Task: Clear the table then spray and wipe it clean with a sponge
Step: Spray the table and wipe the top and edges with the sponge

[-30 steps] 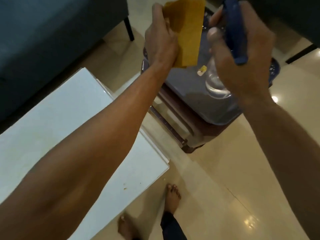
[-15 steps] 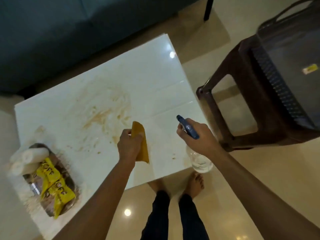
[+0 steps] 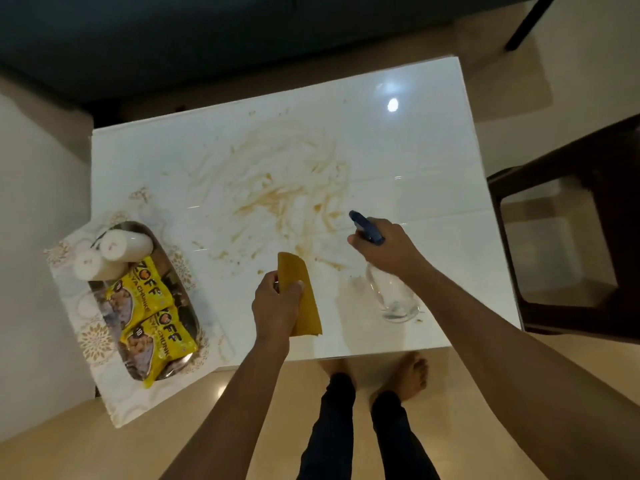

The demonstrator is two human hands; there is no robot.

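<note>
A white glossy table (image 3: 398, 161) carries brown smears (image 3: 277, 199) across its middle. My left hand (image 3: 275, 308) grips a thin yellow sponge (image 3: 304, 306) above the table's near edge. My right hand (image 3: 386, 247) holds a clear spray bottle (image 3: 393, 296) by its blue trigger head (image 3: 365, 226), the nozzle pointing toward the smears. Both hands hover over the near half of the table.
At the table's left end a metal tray (image 3: 188, 306) on a patterned mat holds two white candles (image 3: 114, 249) and yellow snack packets (image 3: 149, 313). A dark brown stool (image 3: 568, 244) stands to the right, a dark sofa (image 3: 207, 39) behind. My feet stand at the near edge.
My view swung from the stool down onto the table. Both hands came down with the sponge and bottle and now hover over the smeared tabletop.
</note>
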